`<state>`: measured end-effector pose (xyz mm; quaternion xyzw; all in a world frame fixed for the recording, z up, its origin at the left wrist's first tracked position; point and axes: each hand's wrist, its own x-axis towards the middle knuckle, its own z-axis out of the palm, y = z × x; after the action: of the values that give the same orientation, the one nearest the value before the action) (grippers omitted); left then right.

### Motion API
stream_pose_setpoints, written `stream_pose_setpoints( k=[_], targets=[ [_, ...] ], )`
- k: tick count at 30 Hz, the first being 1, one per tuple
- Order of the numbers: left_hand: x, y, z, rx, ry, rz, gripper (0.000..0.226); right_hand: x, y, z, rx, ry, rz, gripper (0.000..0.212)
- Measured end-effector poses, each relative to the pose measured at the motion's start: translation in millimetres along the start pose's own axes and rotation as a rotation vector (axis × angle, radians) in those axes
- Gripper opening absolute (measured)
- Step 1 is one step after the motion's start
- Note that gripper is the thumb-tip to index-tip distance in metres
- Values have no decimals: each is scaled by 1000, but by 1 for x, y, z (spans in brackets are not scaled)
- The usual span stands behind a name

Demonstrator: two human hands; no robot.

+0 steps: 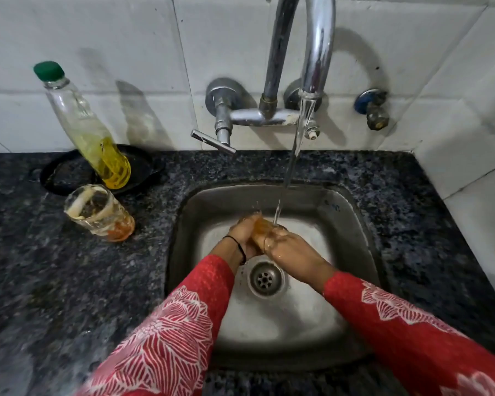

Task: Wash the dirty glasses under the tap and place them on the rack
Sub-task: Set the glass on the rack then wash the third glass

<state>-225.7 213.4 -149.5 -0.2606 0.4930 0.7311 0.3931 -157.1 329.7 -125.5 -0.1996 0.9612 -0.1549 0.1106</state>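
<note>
Amber-tinted and wet, the glass (265, 228) lies on its side over the middle of the steel sink (340, 212), held clear of the basin floor just toward twelve o'clock from the round slotted drain (265, 278). The left hand (245, 232) curls round its base end, a thin black thread (237, 244) at the wrist. The right hand (290, 251) holds the rim end, and its fingers seem to be pushed inside the mouth, though glare and water blur that part. A thin stream of water (293, 155) falls from the curved chrome tap (317, 52) at twelve o'clock and strikes the glass near its rim. On the speckled dark granite counter (69, 281), at nine o'clock from the sink, a second glass (99, 212) stands smeared with cream and orange residue. Just beyond it, at ten o'clock, a clear plastic bottle (83, 121) with a green cap holds yellow liquid and sits in a shallow black dish (143, 164); any print on it is too faint to read. Both sleeves (169, 324) are red cloth with white leaf-veined flowers. Pale glossy tiles (126, 38) back the counter, with a small blue-topped valve (372, 107) at two o'clock.
</note>
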Motion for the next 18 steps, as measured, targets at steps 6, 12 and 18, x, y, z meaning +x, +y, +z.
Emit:
stream_pose_setpoints(
  k=[6, 12, 18],
  targets=[
    [9, -15, 8, -128, 36, 172, 20, 49, -42, 3, 1321, 420, 933, 29],
    [-9, 7, 7, -3, -24, -31, 40, 7, -19, -1, 463, 109, 318, 34],
    [0, -9, 2, -224, -101, 57, 55, 19, -28, -5, 496, 220, 354, 59]
  ],
)
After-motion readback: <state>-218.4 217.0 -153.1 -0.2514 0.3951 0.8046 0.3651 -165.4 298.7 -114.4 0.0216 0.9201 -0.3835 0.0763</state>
